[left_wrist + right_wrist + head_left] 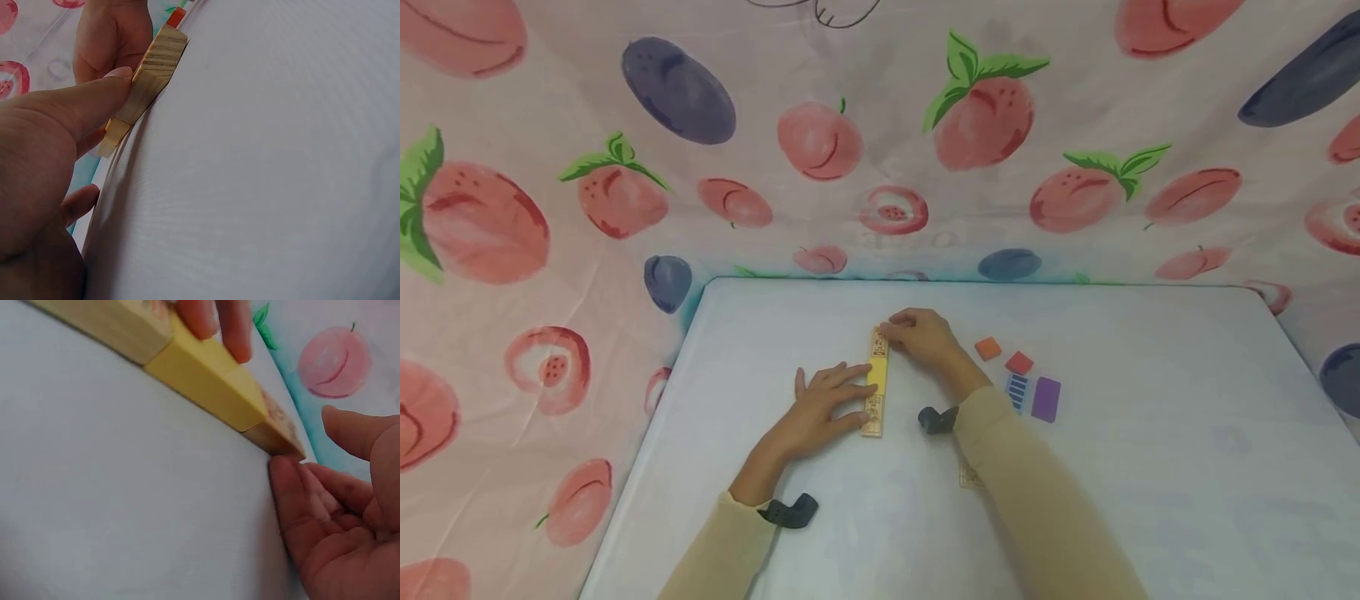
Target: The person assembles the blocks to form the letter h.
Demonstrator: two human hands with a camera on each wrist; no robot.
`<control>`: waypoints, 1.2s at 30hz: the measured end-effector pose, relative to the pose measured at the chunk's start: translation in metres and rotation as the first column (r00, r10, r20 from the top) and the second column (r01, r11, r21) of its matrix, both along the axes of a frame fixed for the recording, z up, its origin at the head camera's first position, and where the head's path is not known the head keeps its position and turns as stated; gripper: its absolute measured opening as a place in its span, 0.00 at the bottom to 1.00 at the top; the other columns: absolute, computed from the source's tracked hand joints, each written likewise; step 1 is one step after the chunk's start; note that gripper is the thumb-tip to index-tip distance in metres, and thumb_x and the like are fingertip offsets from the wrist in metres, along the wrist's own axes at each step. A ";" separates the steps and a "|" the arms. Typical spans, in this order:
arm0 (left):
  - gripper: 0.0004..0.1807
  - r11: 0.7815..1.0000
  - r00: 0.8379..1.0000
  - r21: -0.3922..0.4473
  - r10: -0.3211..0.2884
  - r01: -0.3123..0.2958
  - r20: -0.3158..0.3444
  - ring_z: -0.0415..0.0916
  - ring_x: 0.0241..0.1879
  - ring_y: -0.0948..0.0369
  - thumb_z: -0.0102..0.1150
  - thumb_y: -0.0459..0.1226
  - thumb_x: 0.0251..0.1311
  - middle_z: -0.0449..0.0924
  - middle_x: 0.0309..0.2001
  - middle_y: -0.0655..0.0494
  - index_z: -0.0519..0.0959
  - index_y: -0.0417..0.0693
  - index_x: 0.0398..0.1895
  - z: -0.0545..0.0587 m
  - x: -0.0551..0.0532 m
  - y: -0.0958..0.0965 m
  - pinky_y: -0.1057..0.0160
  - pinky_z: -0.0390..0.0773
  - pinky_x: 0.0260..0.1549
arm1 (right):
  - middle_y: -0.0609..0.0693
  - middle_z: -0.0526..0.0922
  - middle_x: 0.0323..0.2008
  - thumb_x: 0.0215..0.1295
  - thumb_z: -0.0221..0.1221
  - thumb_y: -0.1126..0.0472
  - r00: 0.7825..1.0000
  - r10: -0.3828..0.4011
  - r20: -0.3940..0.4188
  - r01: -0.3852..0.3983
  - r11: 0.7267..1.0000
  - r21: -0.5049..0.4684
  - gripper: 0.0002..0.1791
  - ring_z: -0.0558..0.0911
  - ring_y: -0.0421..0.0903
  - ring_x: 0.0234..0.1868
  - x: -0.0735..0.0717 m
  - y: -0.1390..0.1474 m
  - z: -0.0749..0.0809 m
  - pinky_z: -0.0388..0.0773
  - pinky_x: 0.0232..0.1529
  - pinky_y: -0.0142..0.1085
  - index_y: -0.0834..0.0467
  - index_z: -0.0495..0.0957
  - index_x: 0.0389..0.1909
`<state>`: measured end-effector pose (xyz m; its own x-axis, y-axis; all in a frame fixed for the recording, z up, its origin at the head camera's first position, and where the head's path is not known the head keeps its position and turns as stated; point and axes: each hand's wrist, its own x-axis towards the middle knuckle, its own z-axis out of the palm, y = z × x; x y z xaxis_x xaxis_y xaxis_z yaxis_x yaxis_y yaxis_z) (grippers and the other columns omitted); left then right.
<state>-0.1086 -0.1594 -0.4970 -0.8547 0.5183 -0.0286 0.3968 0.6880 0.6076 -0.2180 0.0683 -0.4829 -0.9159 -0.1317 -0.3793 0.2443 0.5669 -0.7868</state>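
Three blocks lie end to end in a straight row: a printed wooden block [879, 343] at the far end, a plain yellow block [877, 377] in the middle and another printed wooden block [872, 417] nearest me. Along the row's left side my left hand [823, 408] is spread, its fingertips resting on the blocks and its thumb at the near one. My right hand [928, 340] touches the far block's end with its fingertips. In the right wrist view, the thumb [356, 431] stands apart from that block. The blocks meet without a visible gap.
Right of my right hand lie an orange block [988, 348], a red block [1019, 362], a blue-and-white striped block [1017, 393] and a purple block [1046, 399]. A wooden piece [970, 477] is partly hidden under the right sleeve. Fruit-patterned cloth surrounds the white table [1187, 417].
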 end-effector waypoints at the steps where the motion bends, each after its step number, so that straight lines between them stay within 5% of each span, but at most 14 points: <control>1: 0.25 1.000 1.000 0.000 0.001 -0.001 0.000 0.51 0.81 0.48 0.62 0.53 0.69 0.62 0.78 0.66 0.77 0.66 0.68 0.000 0.000 0.000 0.24 0.26 0.69 | 0.49 0.85 0.48 0.69 0.62 0.39 1.000 -0.010 0.027 0.011 1.000 -0.022 0.29 0.84 0.47 0.51 -0.001 0.001 0.002 0.80 0.58 0.43 0.52 0.78 0.62; 6: 0.24 1.000 1.000 -0.001 0.005 -0.005 0.001 0.51 0.81 0.49 0.62 0.53 0.69 0.63 0.78 0.66 0.78 0.66 0.67 0.000 -0.001 0.001 0.24 0.26 0.69 | 0.51 0.85 0.47 0.73 0.57 0.41 0.997 -0.028 0.074 0.033 0.997 -0.069 0.25 0.83 0.47 0.48 0.001 0.012 0.023 0.81 0.55 0.40 0.53 0.77 0.60; 12: 0.24 1.000 1.000 0.002 -0.002 0.002 -0.004 0.51 0.80 0.48 0.62 0.53 0.69 0.63 0.77 0.66 0.78 0.66 0.67 -0.001 -0.001 0.001 0.24 0.27 0.69 | 0.58 0.82 0.57 0.76 0.56 0.47 0.992 0.122 -0.011 -0.122 0.989 -0.089 0.21 0.84 0.52 0.53 0.015 0.036 0.065 0.83 0.57 0.44 0.57 0.78 0.59; 20: 0.25 1.000 1.000 -0.003 0.009 -0.009 0.012 0.50 0.81 0.50 0.62 0.53 0.68 0.62 0.78 0.68 0.78 0.67 0.67 -0.002 -0.001 0.001 0.26 0.25 0.70 | 0.48 0.87 0.49 0.75 0.57 0.45 0.909 0.392 -0.139 -0.370 0.915 0.160 0.17 0.85 0.47 0.45 0.050 0.067 0.101 0.82 0.48 0.41 0.49 0.83 0.54; 29: 0.24 1.000 1.000 0.007 0.010 -0.010 -0.008 0.51 0.81 0.49 0.63 0.52 0.68 0.63 0.77 0.67 0.78 0.65 0.67 -0.001 0.000 0.000 0.25 0.26 0.70 | 0.45 0.88 0.35 0.71 0.63 0.51 0.835 0.539 -0.109 -0.511 0.835 0.205 0.09 0.80 0.44 0.33 0.087 0.090 0.095 0.77 0.35 0.37 0.46 0.87 0.46; 36: 0.24 1.000 1.000 0.020 0.002 -0.002 -0.007 0.52 0.80 0.49 0.63 0.51 0.69 0.64 0.77 0.65 0.79 0.64 0.66 0.000 -0.001 0.000 0.25 0.26 0.69 | 0.35 0.87 0.35 0.67 0.67 0.58 0.735 0.658 -0.164 -0.606 0.746 0.275 0.07 0.82 0.35 0.37 0.109 0.113 0.069 0.82 0.43 0.32 0.46 0.88 0.43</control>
<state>-0.1092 -0.1591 -0.4974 -0.8560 0.5168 -0.0126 0.3995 0.6769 0.6182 -0.1090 0.1815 -0.4139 -0.7085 -0.6616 -0.2456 -0.4026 0.6648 -0.6293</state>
